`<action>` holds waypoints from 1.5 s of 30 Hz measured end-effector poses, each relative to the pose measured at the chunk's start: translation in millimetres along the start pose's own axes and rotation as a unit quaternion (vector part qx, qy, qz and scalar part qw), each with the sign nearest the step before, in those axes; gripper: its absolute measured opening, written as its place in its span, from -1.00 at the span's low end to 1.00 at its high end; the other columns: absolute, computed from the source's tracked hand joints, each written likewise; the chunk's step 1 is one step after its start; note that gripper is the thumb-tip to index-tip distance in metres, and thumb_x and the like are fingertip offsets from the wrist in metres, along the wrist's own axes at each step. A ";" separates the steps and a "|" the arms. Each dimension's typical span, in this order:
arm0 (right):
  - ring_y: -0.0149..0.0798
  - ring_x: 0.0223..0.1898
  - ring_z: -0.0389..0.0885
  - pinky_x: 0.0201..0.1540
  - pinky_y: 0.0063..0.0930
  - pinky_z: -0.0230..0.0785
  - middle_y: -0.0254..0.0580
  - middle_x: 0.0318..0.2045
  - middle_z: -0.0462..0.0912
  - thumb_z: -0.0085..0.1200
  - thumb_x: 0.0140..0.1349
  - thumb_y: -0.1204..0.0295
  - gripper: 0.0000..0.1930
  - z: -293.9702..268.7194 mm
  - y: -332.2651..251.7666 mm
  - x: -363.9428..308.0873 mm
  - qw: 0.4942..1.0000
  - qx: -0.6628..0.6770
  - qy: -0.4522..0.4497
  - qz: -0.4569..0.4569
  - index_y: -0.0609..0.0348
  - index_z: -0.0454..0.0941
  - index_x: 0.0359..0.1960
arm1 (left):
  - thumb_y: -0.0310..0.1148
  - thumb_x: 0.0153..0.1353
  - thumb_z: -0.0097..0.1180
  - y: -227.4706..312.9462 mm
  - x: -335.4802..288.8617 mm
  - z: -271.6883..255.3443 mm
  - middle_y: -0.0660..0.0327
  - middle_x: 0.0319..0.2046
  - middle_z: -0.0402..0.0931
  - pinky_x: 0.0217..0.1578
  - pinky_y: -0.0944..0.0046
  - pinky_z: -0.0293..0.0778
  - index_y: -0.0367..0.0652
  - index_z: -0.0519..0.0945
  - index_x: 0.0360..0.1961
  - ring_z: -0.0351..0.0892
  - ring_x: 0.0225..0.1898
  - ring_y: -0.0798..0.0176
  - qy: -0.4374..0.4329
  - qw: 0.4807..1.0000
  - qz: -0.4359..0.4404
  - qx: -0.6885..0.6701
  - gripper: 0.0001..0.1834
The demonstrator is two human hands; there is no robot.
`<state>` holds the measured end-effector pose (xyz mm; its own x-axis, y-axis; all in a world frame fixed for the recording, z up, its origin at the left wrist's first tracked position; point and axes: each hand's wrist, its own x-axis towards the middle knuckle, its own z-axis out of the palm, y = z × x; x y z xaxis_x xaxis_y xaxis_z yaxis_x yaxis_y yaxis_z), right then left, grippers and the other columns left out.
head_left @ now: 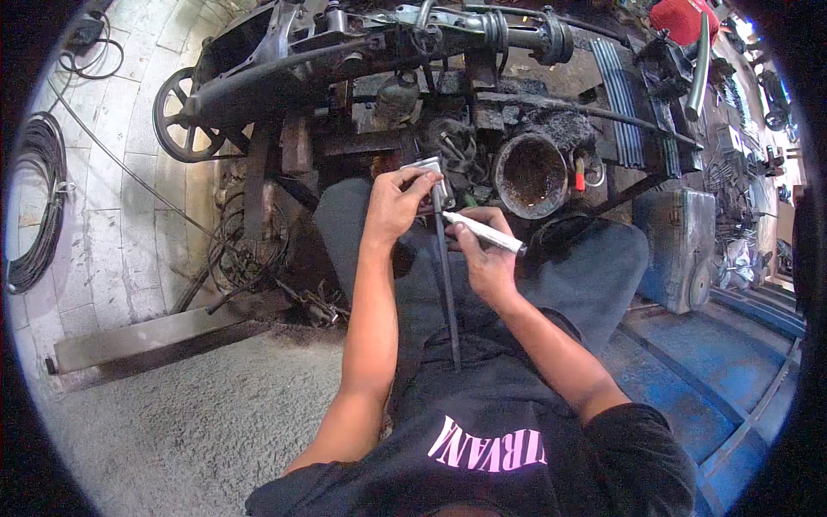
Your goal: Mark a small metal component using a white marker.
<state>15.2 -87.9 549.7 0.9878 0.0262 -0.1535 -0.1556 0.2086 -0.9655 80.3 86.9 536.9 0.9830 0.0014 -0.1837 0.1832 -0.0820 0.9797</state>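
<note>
A long, thin dark metal rod (pixel 447 293) stretches from the bench edge down toward my lap. My left hand (pixel 398 207) pinches its far end, where a small silver metal piece (pixel 428 165) lies against it; how the two meet is partly hidden by my fingers. In my right hand (pixel 492 258) is a white marker pen (pixel 489 233), its tip pointing left at the rod just below my left fingertips. Whether the tip touches the metal I cannot tell.
Beyond my hands stands a dark machine with a spoked handwheel (pixel 187 115). A round pan of brown grit (pixel 531 175) sits to the right, near several thin metal bars (pixel 618 103). A blue-grey metal box (pixel 674 246) is beside my right knee. Coiled cable (pixel 39 202) lies far left.
</note>
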 end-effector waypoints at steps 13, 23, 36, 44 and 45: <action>-0.43 -0.18 0.63 -0.13 -0.50 0.56 -0.21 -0.19 0.64 0.09 0.43 0.50 -0.84 -1.1 2.4 -0.2 0.999 0.050 -0.009 0.011 0.27 0.46 -0.05 | -0.34 0.36 0.21 1.9 -1.1 -0.6 0.34 -0.38 0.67 -0.33 0.45 0.46 -0.31 0.75 -0.15 0.53 -0.39 0.51 -0.007 1.000 0.009 -0.022 -0.76; -0.45 -0.20 0.61 -0.12 -0.52 0.55 -0.19 -0.18 0.63 0.10 0.42 0.52 -0.85 0.8 -3.9 -1.3 0.987 0.138 0.016 0.081 0.28 0.47 -0.05 | -0.34 0.35 0.15 14.1 -6.2 -2.1 0.28 -0.27 0.70 -0.12 0.41 0.45 -0.30 0.75 -0.13 0.57 -0.25 0.45 -0.010 1.000 -0.008 -0.020 -0.74; -0.44 -0.19 0.62 -0.07 -0.53 0.50 -0.19 -0.20 0.64 0.09 0.40 0.55 -0.86 1.4 1.5 -1.6 1.000 0.027 -0.012 0.005 0.29 0.48 -0.06 | -0.34 0.32 0.19 12.9 -6.9 -3.8 0.25 -0.20 0.71 -0.09 0.40 0.44 -0.27 0.75 -0.07 0.59 -0.22 0.44 -0.012 1.000 -0.010 -0.020 -0.73; -0.42 -0.18 0.64 -0.09 -0.52 0.52 -0.18 -0.19 0.65 0.11 0.41 0.53 -0.84 3.9 -5.3 -2.3 0.990 0.125 0.012 0.066 0.29 0.47 -0.05 | -0.39 0.31 0.21 9.2 -6.0 -5.9 0.19 -0.16 0.73 0.00 0.35 0.48 -0.26 0.68 0.07 0.64 -0.13 0.37 -0.012 0.996 -0.037 -0.082 -0.66; -0.42 -0.18 0.63 -0.09 -0.52 0.52 -0.18 -0.19 0.65 0.11 0.40 0.53 -0.83 3.4 -1.1 -2.2 0.995 0.091 0.001 0.039 0.29 0.47 -0.05 | -0.39 0.31 0.21 8.7 -5.0 -6.4 0.19 -0.16 0.73 0.00 0.35 0.48 -0.26 0.68 0.07 0.64 -0.13 0.37 -0.013 0.996 -0.037 -0.082 -0.66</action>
<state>13.2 -84.9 551.8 0.9726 0.0471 -0.2277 -0.2282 0.3799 -0.8964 77.0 92.6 546.8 0.9665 -0.0241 -0.2557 0.2568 0.0808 0.9631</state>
